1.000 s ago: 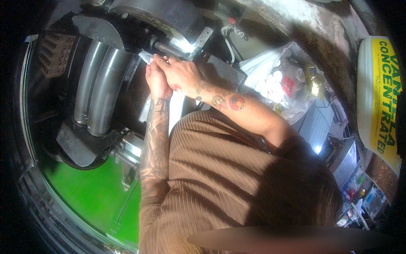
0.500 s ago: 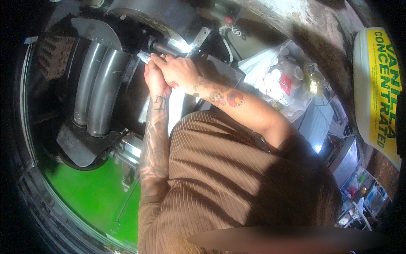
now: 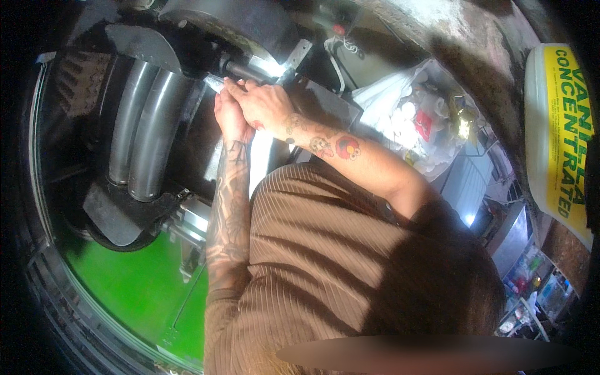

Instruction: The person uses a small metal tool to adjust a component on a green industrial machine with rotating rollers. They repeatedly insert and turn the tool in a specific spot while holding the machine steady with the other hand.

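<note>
My left hand [image 3: 232, 116] and my right hand [image 3: 265, 104] are pressed together in front of the machine, right over left. Past their fingertips sticks out a pale, shiny flat piece [image 3: 214, 84]; the rest of it is hidden by the fingers. Both hands look closed round it, with the right fingers bent over the left ones. Left of my hands stand two dark metal rollers [image 3: 156, 134], side by side and apart from my fingers. A dark rounded machine housing [image 3: 240, 28] lies just beyond, with a short metal shaft [image 3: 237, 69] close to my right fingers.
A bright green surface [image 3: 125, 281] lies below the rollers. Right of my hands sits a white plastic bag [image 3: 400, 115] holding cups and wrappers. A white jug with a yellow label [image 3: 559, 137] stands at the far right. A metal bracket [image 3: 299, 59] juts out beyond my right hand.
</note>
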The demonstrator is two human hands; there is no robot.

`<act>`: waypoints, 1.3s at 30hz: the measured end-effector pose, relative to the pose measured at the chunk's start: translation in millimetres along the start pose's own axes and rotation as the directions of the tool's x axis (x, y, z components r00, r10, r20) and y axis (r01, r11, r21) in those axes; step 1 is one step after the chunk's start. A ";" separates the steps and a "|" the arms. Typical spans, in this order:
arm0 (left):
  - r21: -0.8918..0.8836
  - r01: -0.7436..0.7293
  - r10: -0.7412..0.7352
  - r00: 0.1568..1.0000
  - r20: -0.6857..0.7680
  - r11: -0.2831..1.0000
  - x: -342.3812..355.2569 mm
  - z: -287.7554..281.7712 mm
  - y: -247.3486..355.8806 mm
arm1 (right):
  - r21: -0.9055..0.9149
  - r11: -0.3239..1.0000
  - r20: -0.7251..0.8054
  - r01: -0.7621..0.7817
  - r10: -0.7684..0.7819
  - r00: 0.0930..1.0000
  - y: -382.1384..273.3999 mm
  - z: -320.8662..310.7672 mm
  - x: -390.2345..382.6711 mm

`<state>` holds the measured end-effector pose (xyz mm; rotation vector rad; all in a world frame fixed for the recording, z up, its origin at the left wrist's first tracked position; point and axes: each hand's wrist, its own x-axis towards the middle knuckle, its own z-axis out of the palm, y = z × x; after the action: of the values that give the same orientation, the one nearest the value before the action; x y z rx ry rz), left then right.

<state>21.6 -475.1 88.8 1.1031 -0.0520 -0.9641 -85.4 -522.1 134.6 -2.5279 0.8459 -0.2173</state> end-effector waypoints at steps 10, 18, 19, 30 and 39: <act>0.099 -0.010 0.013 0.999 -0.037 0.995 3.8 1.4 2.0 | 0.011 1.000 -0.028 -0.007 0.007 1.000 0.4 -1.5 3.7; 0.027 0.097 -0.097 0.995 0.008 0.995 15.2 -0.4 7.3 | 0.091 0.995 0.046 -0.030 0.026 0.999 6.4 -2.8 17.1; 0.108 0.061 -0.061 0.998 0.002 0.992 14.5 -0.5 9.7 | 0.128 0.992 0.034 -0.019 0.015 0.999 8.2 -0.6 18.7; 0.217 0.151 -0.158 0.987 0.013 0.964 -9.4 -2.4 38.6 | 0.774 -0.147 0.628 -0.615 0.064 0.775 -4.2 12.6 47.7; -0.003 0.295 -0.291 0.942 0.166 0.955 -6.3 -6.3 67.2 | 0.734 -0.446 0.652 -0.513 0.250 0.715 -54.7 4.1 60.1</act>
<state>63.1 -459.2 140.0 1.0210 -0.0081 -1.3191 -7.2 -518.3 157.1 -0.4037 0.8694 -0.2361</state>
